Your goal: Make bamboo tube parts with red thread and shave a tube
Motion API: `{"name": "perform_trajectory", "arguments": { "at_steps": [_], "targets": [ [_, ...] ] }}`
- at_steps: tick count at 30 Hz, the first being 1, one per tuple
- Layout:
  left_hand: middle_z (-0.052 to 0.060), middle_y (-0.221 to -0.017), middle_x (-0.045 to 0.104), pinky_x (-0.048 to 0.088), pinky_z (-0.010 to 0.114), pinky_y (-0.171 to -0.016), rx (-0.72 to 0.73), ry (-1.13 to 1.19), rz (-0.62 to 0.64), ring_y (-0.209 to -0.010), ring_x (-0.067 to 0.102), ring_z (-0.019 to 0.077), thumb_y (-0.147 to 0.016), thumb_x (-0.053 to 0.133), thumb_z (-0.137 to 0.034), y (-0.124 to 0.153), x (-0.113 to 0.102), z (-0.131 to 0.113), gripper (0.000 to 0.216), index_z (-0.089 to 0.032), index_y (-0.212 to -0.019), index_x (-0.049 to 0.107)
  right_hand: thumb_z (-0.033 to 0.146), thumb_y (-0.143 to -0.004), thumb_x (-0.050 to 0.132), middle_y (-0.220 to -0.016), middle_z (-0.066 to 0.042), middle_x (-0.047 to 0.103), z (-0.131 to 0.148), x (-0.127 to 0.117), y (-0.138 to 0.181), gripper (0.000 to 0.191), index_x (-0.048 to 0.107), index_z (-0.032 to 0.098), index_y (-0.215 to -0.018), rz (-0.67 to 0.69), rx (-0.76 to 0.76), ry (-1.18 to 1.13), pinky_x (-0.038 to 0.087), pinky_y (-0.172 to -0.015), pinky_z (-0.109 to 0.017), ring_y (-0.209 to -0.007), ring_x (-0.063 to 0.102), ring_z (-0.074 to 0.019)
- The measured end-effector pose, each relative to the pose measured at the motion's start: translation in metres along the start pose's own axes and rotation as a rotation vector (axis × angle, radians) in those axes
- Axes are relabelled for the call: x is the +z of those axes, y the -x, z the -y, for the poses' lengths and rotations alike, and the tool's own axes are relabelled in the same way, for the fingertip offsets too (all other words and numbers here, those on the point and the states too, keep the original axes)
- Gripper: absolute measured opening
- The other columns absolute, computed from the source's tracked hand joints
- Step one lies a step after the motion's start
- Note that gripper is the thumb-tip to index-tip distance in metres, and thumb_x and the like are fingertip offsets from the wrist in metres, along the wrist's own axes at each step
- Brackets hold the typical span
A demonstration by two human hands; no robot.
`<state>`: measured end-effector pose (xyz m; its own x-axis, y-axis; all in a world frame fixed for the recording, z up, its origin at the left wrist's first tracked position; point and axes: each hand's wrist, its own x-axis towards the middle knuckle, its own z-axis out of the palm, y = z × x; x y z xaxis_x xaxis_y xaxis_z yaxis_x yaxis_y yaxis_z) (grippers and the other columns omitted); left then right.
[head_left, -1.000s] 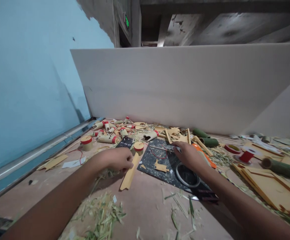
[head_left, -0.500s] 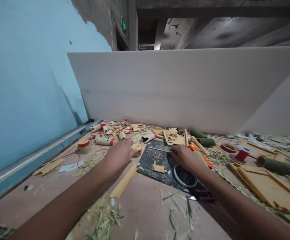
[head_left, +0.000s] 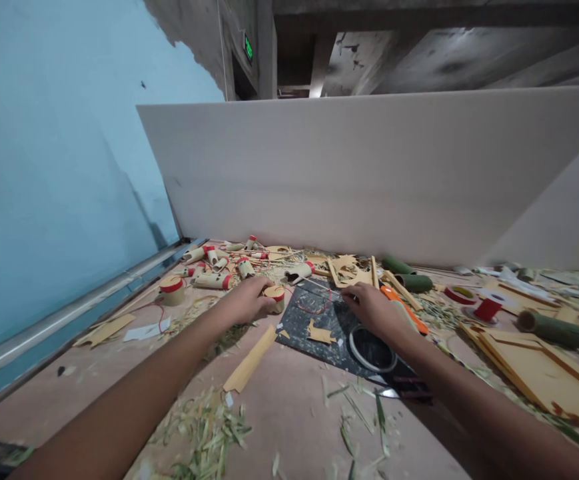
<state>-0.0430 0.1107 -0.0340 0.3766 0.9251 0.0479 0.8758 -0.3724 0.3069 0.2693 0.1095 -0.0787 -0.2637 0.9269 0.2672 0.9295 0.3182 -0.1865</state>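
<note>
My left hand (head_left: 247,300) is closed at the side of a short bamboo section (head_left: 276,298) with a red rim, its fingers and thumb against it. Between the fingertips of my right hand (head_left: 366,303) is the end of a thin stick (head_left: 323,286), which slants up to the left. A loop of red string (head_left: 314,308) hangs below the stick over a dark speckled board (head_left: 299,323). On that board lie a ragged tan cut-out (head_left: 320,332) and a pale ring (head_left: 392,365), near my right wrist.
Several red-rimmed bamboo pieces (head_left: 212,281) lie at the back left. An orange-handled tool (head_left: 404,310), green bamboo tubes (head_left: 416,283), a red spool (head_left: 488,309) and a wooden frame (head_left: 544,373) are on the right. Shavings (head_left: 209,433) litter the table's front. A white panel (head_left: 369,180) stands behind.
The stick's left end has risen and now tilts upward. My left hand has dropped slightly beside the bamboo section, showing more of it. My right hand has lifted a little.
</note>
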Motion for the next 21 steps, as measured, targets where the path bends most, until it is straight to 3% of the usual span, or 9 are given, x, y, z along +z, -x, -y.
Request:
{"name": "perform_trajectory", "arguments": {
  "at_steps": [6, 11, 15, 18, 21],
  "targets": [
    [0.010, -0.130, 0.067, 0.060, 0.047, -0.093, -0.023, 0.004, 0.079, -0.110, 0.069, 0.0263, -0.102, 0.068, -0.035, 0.003, -0.015, 0.004, 0.033, -0.017, -0.129, 0.065, 0.034, -0.103, 0.066, -0.127, -0.009, 0.070, 0.005, 0.004, 0.001, 0.026, 0.068, 0.019, -0.125, -0.012, -0.030, -0.021, 0.060, -0.091, -0.044, -0.105, 0.070, -0.0230],
    [0.010, -0.124, 0.069, 0.058, 0.045, -0.093, -0.043, -0.001, 0.106, -0.108, 0.069, 0.0268, -0.096, 0.072, -0.035, 0.010, -0.016, 0.000, 0.034, -0.016, -0.124, 0.066, 0.033, -0.103, 0.066, -0.126, -0.009, 0.070, 0.004, 0.006, 0.001, 0.026, 0.068, 0.019, -0.124, -0.040, -0.037, -0.038, 0.060, -0.091, -0.044, -0.105, 0.071, -0.0230],
    [0.012, -0.141, 0.066, 0.051, 0.040, -0.102, -0.026, 0.010, 0.106, -0.126, 0.063, 0.0334, -0.079, 0.081, -0.032, 0.015, -0.017, 0.004, 0.060, -0.020, -0.134, 0.061, 0.033, -0.103, 0.067, -0.128, -0.009, 0.069, 0.001, 0.008, 0.001, 0.026, 0.068, 0.019, -0.125, -0.082, -0.023, -0.043, 0.060, -0.093, -0.046, -0.109, 0.070, -0.0241],
    [0.013, -0.153, 0.058, 0.045, 0.040, -0.109, -0.001, 0.027, 0.100, -0.136, 0.057, 0.0347, -0.088, 0.068, -0.044, 0.014, -0.019, 0.006, 0.060, -0.022, -0.143, 0.057, 0.033, -0.103, 0.066, -0.128, -0.009, 0.070, 0.000, 0.010, 0.000, 0.025, 0.068, 0.019, -0.124, -0.095, -0.029, -0.044, 0.059, -0.094, -0.046, -0.108, 0.070, -0.0238],
    [0.011, -0.146, 0.066, 0.045, 0.037, -0.105, 0.044, 0.044, 0.108, -0.130, 0.061, 0.0319, -0.097, 0.051, -0.044, 0.010, -0.020, 0.006, 0.044, -0.022, -0.133, 0.065, 0.033, -0.103, 0.066, -0.126, -0.009, 0.070, 0.000, 0.010, 0.000, 0.024, 0.069, 0.019, -0.122, -0.092, -0.037, -0.044, 0.060, -0.093, -0.045, -0.107, 0.070, -0.0232]
  ]
}}
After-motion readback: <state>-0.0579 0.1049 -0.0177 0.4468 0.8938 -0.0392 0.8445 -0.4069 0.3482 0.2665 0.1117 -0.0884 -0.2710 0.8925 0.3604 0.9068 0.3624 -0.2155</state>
